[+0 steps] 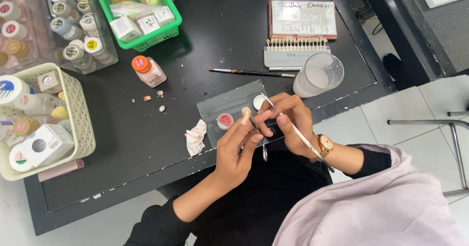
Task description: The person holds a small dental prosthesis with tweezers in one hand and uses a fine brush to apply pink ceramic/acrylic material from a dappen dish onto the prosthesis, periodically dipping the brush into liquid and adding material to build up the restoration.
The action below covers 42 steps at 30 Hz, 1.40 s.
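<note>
L hand closed on metal tweezers gripping small cream tooth piece, held above grey mixing tray nr desk's front edge. R hand pinches thin brush, tip twd tooth piece. Pink paste spot on tray; crumpled tissue just beside tray's left.

- The left hand is bare, with no ring and no glove.
- The right hand is bare too.
- A watch sits on the right wrist. It has a round gold case, a pale face and a brown strap.
- Both arms wear black sleeves. The left one is pushed up, so the forearm shows.
- A soft, light pink cloth hangs over the right shoulder, with many folds.
- The clothes over the lap are black.
</note>
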Available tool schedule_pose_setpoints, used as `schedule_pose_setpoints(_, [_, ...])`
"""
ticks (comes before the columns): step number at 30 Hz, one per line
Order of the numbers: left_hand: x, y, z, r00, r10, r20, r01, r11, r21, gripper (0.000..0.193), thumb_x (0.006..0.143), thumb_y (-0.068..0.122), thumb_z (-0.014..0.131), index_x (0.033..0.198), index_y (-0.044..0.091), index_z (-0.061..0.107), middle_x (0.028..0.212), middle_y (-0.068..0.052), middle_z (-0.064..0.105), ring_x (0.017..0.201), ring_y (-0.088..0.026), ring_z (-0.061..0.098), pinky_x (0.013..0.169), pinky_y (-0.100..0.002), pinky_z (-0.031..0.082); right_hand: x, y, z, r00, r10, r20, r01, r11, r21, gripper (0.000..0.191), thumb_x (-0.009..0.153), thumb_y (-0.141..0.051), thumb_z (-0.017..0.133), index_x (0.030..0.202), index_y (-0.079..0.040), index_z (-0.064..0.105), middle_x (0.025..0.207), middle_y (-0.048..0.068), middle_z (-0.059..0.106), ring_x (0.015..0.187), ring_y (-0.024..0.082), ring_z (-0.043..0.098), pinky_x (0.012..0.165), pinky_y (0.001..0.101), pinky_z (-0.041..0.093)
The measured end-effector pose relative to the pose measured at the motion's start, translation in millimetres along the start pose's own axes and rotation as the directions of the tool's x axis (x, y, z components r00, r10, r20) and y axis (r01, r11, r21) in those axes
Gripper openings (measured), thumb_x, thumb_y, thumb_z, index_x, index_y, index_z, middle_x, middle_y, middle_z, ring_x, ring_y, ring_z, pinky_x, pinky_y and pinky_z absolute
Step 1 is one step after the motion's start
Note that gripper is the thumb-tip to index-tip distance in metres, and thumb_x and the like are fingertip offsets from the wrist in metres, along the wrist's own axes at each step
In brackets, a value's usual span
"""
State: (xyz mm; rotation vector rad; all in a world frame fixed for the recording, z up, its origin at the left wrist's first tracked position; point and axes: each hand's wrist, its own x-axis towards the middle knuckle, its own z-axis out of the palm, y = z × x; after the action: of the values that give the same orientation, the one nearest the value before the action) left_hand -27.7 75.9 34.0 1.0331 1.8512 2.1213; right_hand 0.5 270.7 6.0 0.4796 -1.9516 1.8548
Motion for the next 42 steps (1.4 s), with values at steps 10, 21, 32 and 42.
schedule_pose_setpoints(10, [-3.4, -5.6, 7.6, 0.998, -0.068, -0.003, 0.069, 0.996, 0.060, 0.025, 0.109, 0.008, 0.058, 0.128, -0.009, 0.060, 0.116, -0.013, 0.068, 0.092, -0.015, 0.070, 0.078, -0.026, 0.058, -2.3, 4.7, 8.6, 0.991, 0.128, 0.034, -0.129, 0.991, 0.045, 0.043, 0.115, -0.042, 0.041, 0.107, -0.002, 0.053, 0.112, 0.014, 0.058, 0.088, 0.013, 0.057, 0.087, 0.0327, 0.054])
schedule_pose_setpoints(21, [-3.5, -2.9, 9.1, 0.999, -0.054, 0.002, 0.054, 0.998, -0.038, 0.033, 0.111, 0.011, 0.054, 0.138, -0.008, 0.056, 0.119, -0.012, 0.063, 0.102, -0.015, 0.069, 0.091, -0.028, 0.059, -2.1, 7.3, 5.4, 0.988, 0.145, 0.048, -0.140, 0.986, -0.088, 0.050, 0.115, -0.046, 0.041, 0.093, -0.004, 0.057, 0.086, 0.006, 0.057, 0.086, 0.016, 0.054, 0.086, 0.0330, 0.050])
schedule_pose_setpoints(32, [-30.1, 3.6, 18.2, 0.938, -0.242, 0.249, 0.332, 0.834, -0.441, 0.040, 0.115, 0.020, 0.048, 0.147, -0.003, 0.049, 0.107, -0.006, 0.061, 0.101, -0.015, 0.065, 0.097, -0.031, 0.055, -5.0, 5.2, -0.5, 0.966, 0.257, 0.008, -0.256, 0.957, 0.134, 0.029, 0.111, -0.035, 0.047, 0.109, -0.010, 0.031, 0.112, 0.013, 0.049, 0.086, 0.013, 0.054, 0.066, 0.0267, 0.056])
schedule_pose_setpoints(42, [-30.7, -0.8, 10.9, 0.937, -0.241, 0.253, 0.335, 0.826, -0.453, 0.039, 0.115, 0.020, 0.047, 0.147, -0.002, 0.049, 0.106, -0.006, 0.061, 0.102, -0.015, 0.066, 0.095, -0.029, 0.053, -4.0, 5.0, 0.0, 0.958, 0.286, 0.037, -0.288, 0.944, 0.160, 0.016, 0.104, -0.008, 0.057, 0.106, -0.008, 0.041, 0.111, 0.013, 0.054, 0.078, 0.008, 0.054, 0.058, 0.0211, 0.054])
